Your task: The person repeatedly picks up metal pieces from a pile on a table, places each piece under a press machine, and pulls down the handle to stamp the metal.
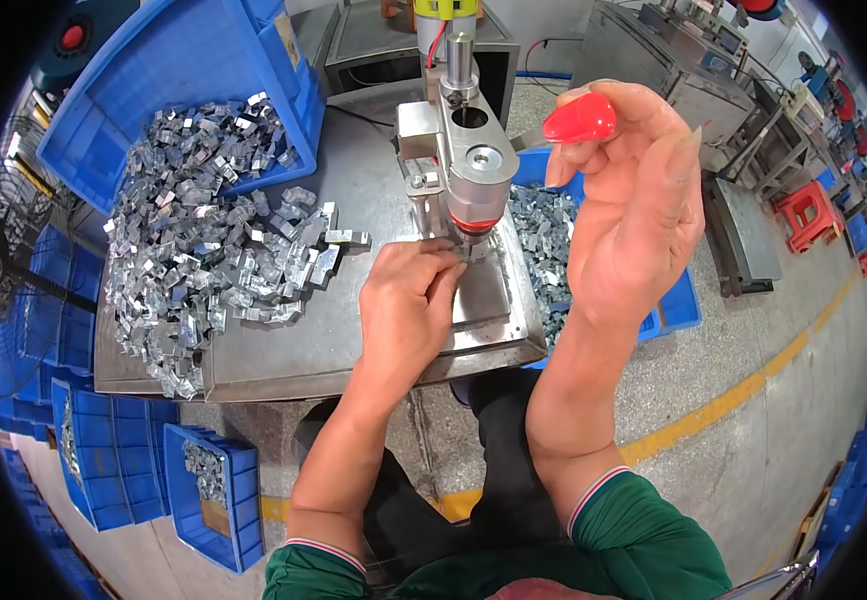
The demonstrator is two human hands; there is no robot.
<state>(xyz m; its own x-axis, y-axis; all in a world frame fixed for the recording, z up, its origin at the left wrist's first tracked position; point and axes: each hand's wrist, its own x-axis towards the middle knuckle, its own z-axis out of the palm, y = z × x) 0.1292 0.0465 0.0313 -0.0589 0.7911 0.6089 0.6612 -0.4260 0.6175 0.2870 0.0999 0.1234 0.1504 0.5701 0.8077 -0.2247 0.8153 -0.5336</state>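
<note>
My left hand [405, 305] is at the bench press [480, 165], with thumb and forefinger pinched together just below its red-ringed spindle tip. Whatever sits between those fingertips is hidden. My right hand [643, 190] is raised to the right of the press head, its fingers hooked around the red knob [580, 118] of the lever while the thumb stands apart. Under the spindle lies a metal base plate [483, 298]. A large heap of small shiny metal parts [193, 240] covers the bench to the left of my left hand.
A tipped blue crate [188, 60] spills parts onto the metal bench [328, 350]. Another blue bin [681, 300] with metal parts stands right of the press, below my right forearm. Blue crates [113, 455] stand on the floor at left. A red stool [808, 215] is at far right.
</note>
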